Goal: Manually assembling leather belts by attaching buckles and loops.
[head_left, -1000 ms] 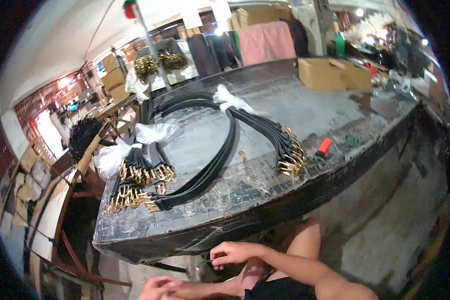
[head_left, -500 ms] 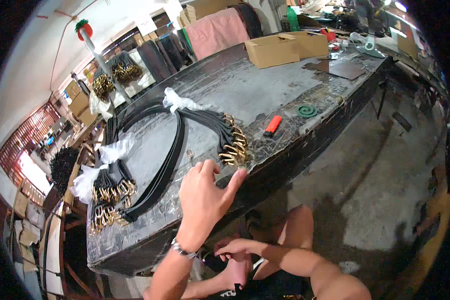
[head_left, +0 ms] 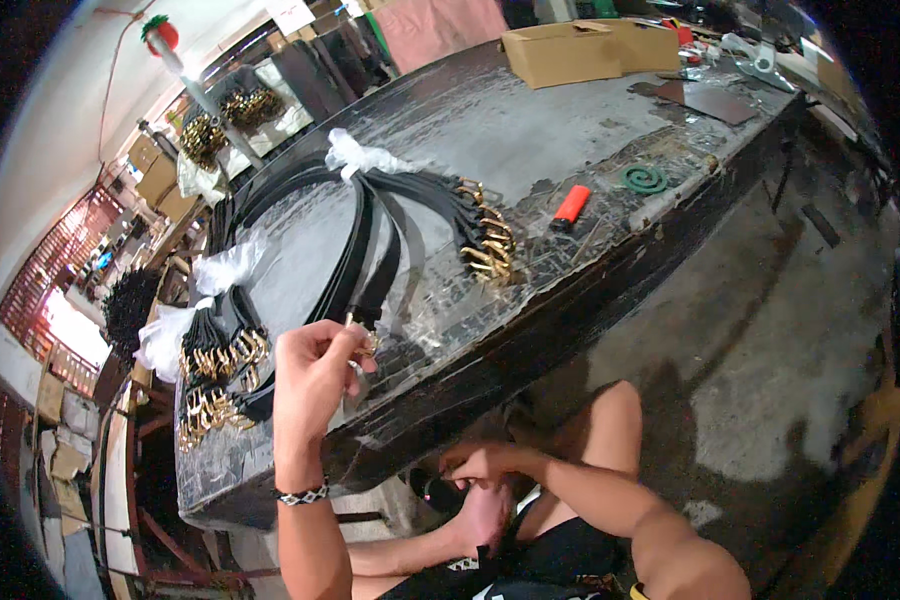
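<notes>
Workshop bench [head_left: 450,120], top worn; orange lighter [head_left: 572,207] and green coil [head_left: 643,179] near its near edge, towards the right. Left hand [head_left: 315,375]: fingers and thumb pinched on the metal-fitted end of one black strap [head_left: 384,275], above the bench's near edge. Right hand [head_left: 480,465]: below that edge, fingers curled; cannot tell if anything is held. Progress, as judged: one strap end singled out; its length runs back to the white plastic wrap [head_left: 360,155]. The buckled bundle [head_left: 485,235] beside it and the wrapped bundle [head_left: 220,325] by the left edge lie gathered, not in hand.

The straps [head_left: 353,255] are black, buckles [head_left: 492,240] seemingly gold, the bracelet [head_left: 301,495] black-and-white patterned.
</notes>
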The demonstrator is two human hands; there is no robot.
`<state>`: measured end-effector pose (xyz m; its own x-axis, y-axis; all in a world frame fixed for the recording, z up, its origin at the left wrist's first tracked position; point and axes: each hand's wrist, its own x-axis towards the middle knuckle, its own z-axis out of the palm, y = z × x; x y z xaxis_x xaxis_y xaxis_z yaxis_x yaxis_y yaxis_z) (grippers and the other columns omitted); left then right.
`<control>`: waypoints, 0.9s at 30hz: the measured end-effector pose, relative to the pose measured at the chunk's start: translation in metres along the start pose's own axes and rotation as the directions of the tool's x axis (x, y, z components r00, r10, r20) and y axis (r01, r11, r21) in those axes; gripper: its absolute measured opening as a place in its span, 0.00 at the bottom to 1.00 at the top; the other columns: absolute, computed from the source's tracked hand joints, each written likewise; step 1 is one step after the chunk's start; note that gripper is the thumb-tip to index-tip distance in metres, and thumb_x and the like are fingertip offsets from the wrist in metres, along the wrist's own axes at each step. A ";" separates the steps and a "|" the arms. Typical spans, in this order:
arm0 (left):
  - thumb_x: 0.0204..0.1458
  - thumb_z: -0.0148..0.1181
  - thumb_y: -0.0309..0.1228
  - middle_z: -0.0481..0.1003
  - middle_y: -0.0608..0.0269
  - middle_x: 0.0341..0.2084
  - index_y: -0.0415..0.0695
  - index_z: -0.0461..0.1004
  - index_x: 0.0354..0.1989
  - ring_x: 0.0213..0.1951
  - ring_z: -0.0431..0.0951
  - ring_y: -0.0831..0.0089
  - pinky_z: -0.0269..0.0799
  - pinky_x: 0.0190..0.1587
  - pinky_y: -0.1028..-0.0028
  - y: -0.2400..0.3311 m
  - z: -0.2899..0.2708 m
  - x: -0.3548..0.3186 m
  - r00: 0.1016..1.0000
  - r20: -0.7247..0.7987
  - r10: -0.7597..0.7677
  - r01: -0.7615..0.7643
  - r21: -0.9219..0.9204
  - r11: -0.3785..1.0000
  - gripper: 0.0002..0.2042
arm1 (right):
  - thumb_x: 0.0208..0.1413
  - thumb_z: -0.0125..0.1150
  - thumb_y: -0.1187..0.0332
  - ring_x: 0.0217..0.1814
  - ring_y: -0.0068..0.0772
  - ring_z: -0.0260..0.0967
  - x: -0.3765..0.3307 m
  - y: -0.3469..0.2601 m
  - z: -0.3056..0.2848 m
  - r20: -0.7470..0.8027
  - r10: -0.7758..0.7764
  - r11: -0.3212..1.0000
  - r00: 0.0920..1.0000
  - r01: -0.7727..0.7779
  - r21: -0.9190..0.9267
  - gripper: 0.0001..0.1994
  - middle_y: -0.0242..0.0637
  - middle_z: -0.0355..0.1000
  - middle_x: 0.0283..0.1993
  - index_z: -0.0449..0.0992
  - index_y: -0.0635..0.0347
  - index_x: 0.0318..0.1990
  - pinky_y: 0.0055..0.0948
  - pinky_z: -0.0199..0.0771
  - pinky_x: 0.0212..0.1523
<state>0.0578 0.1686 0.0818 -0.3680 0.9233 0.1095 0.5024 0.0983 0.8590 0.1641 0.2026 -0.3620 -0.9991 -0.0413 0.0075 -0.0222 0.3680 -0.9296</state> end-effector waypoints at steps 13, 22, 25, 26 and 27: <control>0.70 0.56 0.34 0.83 0.54 0.28 0.38 0.79 0.40 0.20 0.80 0.76 0.67 0.15 0.80 -0.087 -0.039 -0.134 0.975 -0.140 -0.174 0.105 -0.399 0.911 0.12 | 0.69 0.63 0.63 0.29 0.21 0.71 -0.014 -0.109 -0.042 0.110 0.330 0.810 0.937 -0.341 0.476 0.15 0.36 0.81 0.36 0.76 0.63 0.55 0.27 0.76 0.32; 0.72 0.53 0.35 0.83 0.54 0.32 0.38 0.78 0.45 0.24 0.80 0.77 0.69 0.20 0.80 -0.102 -0.034 -0.133 0.972 -0.075 -0.225 0.141 -0.582 0.801 0.13 | 0.69 0.63 0.63 0.31 0.24 0.75 -0.026 -0.147 -0.064 0.069 0.281 0.902 0.957 -0.287 0.323 0.12 0.38 0.82 0.37 0.78 0.64 0.50 0.29 0.78 0.36; 0.72 0.52 0.36 0.83 0.53 0.29 0.40 0.77 0.43 0.22 0.80 0.73 0.69 0.18 0.78 -0.110 -0.027 -0.139 0.977 -0.045 -0.208 0.130 -0.650 0.749 0.12 | 0.68 0.64 0.61 0.33 0.27 0.77 -0.048 -0.167 -0.077 0.009 0.263 0.947 0.965 -0.260 0.191 0.13 0.39 0.83 0.36 0.80 0.64 0.46 0.32 0.79 0.38; 0.72 0.53 0.37 0.83 0.53 0.29 0.41 0.77 0.43 0.23 0.81 0.73 0.68 0.18 0.78 -0.117 -0.026 -0.142 0.971 -0.033 -0.235 0.160 -0.642 0.750 0.12 | 0.67 0.65 0.59 0.35 0.29 0.79 -0.059 -0.177 -0.085 -0.051 0.261 0.952 0.964 -0.249 0.176 0.14 0.39 0.83 0.35 0.81 0.63 0.44 0.35 0.79 0.39; 0.72 0.53 0.37 0.83 0.53 0.29 0.41 0.77 0.43 0.23 0.81 0.73 0.68 0.18 0.78 -0.118 -0.026 -0.142 0.971 -0.045 -0.236 0.152 -0.647 0.747 0.12 | 0.66 0.64 0.61 0.35 0.29 0.79 -0.069 -0.192 -0.099 -0.025 0.205 0.965 0.978 -0.198 0.172 0.13 0.38 0.83 0.34 0.81 0.63 0.44 0.34 0.79 0.39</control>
<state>0.0303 0.0159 -0.0216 -0.5109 0.8564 -0.0743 -0.1873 -0.0265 0.9819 0.2336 0.2266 -0.1479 -0.9830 0.0579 -0.1742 0.1825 0.2037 -0.9619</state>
